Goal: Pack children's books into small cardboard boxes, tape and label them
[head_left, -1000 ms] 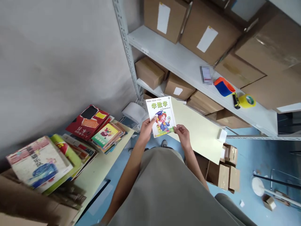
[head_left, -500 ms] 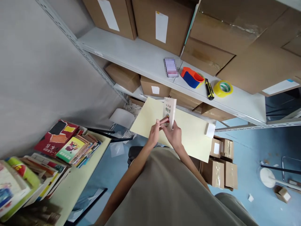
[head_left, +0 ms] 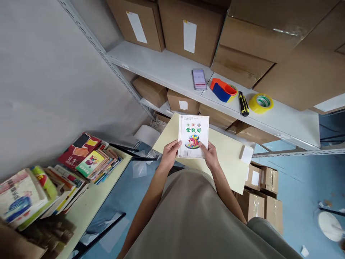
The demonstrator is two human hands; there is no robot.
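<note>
Between my two hands is a thin white book point(head_left: 193, 131), its cover facing me, with green characters, a coloured cartoon figure and a barcode. My left hand point(head_left: 169, 153) pinches its left edge, thumb on the cover. On the opposite edge my right hand point(head_left: 211, 154) grips it the same way; the fingers behind the book are hidden. Beneath it lies a pale yellow tabletop point(head_left: 229, 165), and a small white block-like object point(head_left: 246, 154) rests at its right end.
Ahead, a grey shelf point(head_left: 161, 68) bears cardboard boxes point(head_left: 192, 30), a phone point(head_left: 199, 79), an orange-and-blue tape dispenser point(head_left: 223, 90), a yellow-black utility knife point(head_left: 243, 103) and a yellow tape roll point(head_left: 261, 103). Book stacks point(head_left: 93, 158) fill a side table at left. Cartons point(head_left: 253, 205) stand on the floor at right.
The book has turned from a narrow, angled view to face me flat. My left hand has moved from the front of the book to its left edge. The camera view has shifted slightly.
</note>
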